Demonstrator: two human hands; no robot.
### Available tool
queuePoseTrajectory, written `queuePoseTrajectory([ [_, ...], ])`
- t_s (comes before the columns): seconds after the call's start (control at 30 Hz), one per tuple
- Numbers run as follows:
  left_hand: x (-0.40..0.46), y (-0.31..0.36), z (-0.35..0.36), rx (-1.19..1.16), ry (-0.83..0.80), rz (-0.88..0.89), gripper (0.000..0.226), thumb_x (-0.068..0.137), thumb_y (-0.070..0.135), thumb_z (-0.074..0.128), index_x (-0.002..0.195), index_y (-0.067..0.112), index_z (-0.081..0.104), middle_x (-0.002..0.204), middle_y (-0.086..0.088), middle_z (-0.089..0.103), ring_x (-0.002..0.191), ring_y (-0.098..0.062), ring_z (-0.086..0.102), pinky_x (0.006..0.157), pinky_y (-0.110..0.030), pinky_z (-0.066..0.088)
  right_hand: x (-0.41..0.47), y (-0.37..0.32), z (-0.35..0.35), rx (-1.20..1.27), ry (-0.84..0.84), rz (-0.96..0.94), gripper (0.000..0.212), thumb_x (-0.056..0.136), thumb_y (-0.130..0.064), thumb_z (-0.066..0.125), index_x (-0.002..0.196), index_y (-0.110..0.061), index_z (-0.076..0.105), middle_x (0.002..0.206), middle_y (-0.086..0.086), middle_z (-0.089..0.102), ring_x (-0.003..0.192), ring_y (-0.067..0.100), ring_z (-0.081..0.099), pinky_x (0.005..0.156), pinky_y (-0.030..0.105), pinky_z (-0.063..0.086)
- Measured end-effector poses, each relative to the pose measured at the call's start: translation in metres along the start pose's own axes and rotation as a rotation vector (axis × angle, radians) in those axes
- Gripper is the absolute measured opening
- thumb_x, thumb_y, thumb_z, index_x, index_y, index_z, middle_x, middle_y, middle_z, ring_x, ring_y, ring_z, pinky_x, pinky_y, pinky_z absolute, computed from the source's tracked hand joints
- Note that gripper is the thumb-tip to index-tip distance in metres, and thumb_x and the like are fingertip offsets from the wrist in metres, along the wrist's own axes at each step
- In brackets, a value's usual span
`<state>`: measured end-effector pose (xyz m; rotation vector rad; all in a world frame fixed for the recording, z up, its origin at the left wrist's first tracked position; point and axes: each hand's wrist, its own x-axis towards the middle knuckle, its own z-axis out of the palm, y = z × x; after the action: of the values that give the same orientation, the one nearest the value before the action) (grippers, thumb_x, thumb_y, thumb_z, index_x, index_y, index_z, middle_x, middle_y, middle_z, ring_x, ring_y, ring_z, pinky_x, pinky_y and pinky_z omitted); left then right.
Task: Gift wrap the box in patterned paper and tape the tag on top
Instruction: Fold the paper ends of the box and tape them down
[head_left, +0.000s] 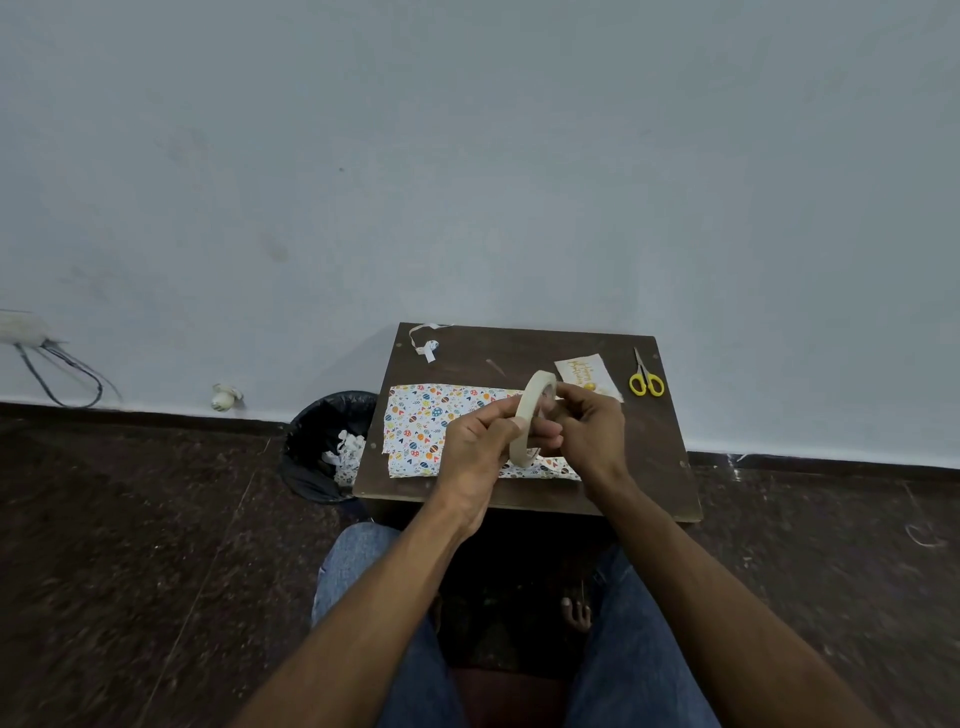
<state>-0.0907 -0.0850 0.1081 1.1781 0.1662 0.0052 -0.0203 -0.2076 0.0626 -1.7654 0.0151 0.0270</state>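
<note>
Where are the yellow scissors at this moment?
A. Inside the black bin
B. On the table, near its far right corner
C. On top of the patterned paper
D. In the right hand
B: the yellow scissors lie untouched on the table, beyond the tag, while both hands hold the tape roll.

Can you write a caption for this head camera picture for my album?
Both hands, left hand and right hand, hold a tape roll above patterned paper.

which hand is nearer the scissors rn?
Right. The right hand is on the tape roll, just below-left of the yellow scissors at the table's far right corner. The left hand holds the roll's other side, farther away.
</note>
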Motion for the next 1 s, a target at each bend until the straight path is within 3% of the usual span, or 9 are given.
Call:
queuePoseTrajectory([
  [0.2,-0.002,-0.001,0.000,-0.021,-0.055,0.013,0.037,0.076,0.006,0.047,0.090,0.017,0.079,0.085,-0.018,0.073,0.076,-0.029,0.071,0.082,-0.039,0.056,-0.003,0.000,0.003,0.137,-0.009,0.129,0.020,0.092,0.001,0.060,0.100,-0.008,0.076,0.075,0.012,0.071,0.054,0.021,0.061,0.051,0.032,0.052],
  [0.4,-0.001,-0.003,-0.005,-0.002,-0.088,0.039,0.037,0.079,0.005,0.049,0.101,0.014,0.076,0.095,-0.022,0.073,0.085,-0.033,0.072,0.089,-0.038,0.055,-0.010,-0.011,0.002,0.233,-0.095,0.228,0.025,0.092,0.005,0.053,0.092,-0.007,0.075,0.073,0.015,0.071,0.059,0.024,0.064,0.052,0.035,0.054],
  [0.6,0.000,-0.007,-0.004,0.066,-0.024,0.062,0.031,0.080,0.009,0.052,0.096,0.016,0.077,0.086,-0.019,0.073,0.070,-0.027,0.069,0.076,-0.038,0.058,-0.013,-0.012,0.004,0.270,-0.093,0.240,0.022,0.095,0.004,0.053,0.090,-0.005,0.072,0.056,0.007,0.057,0.045,0.016,0.047,0.047,0.026,0.048],
  [0.7,0.001,-0.006,-0.003,0.049,0.017,0.036,0.026,0.080,0.011,0.054,0.090,0.015,0.078,0.080,-0.018,0.072,0.064,-0.027,0.067,0.076,-0.043,0.057,-0.010,-0.006,0.004,0.195,-0.094,0.200,0.019,0.095,0.003,0.054,0.098,-0.002,0.072,0.051,-0.001,0.058,0.042,0.013,0.050,0.048,0.026,0.048],
  [0.8,0.001,-0.003,0.000,0.005,0.102,0.008,0.017,0.091,0.003,0.052,0.087,0.004,0.069,0.069,-0.016,0.068,0.053,-0.023,0.061,0.068,-0.038,0.054,-0.009,-0.001,0.001,0.121,-0.123,0.146,0.015,0.096,-0.002,0.057,0.096,-0.003,0.072,0.059,0.002,0.063,0.048,0.018,0.058,0.054,0.033,0.052],
  [0.9,0.004,0.000,0.001,-0.022,0.197,-0.029,0.024,0.095,0.004,0.048,0.082,0.003,0.068,0.059,-0.011,0.063,0.046,-0.020,0.054,0.055,-0.029,0.049,-0.013,0.000,-0.002,0.006,-0.104,0.064,0.013,0.094,-0.006,0.060,0.100,-0.007,0.071,0.077,0.009,0.072,0.062,0.023,0.070,0.057,0.038,0.058],
  [1.0,0.008,-0.001,-0.002,-0.015,0.233,-0.073,0.024,0.097,0.014,0.053,0.083,0.002,0.070,0.055,-0.009,0.058,0.043,-0.017,0.048,0.048,-0.024,0.044,-0.012,0.004,-0.005,-0.168,-0.094,-0.052,0.037,0.088,-0.012,0.067,0.124,-0.020,0.063,0.094,-0.004,0.069,0.077,0.015,0.070,0.066,0.036,0.059],
])
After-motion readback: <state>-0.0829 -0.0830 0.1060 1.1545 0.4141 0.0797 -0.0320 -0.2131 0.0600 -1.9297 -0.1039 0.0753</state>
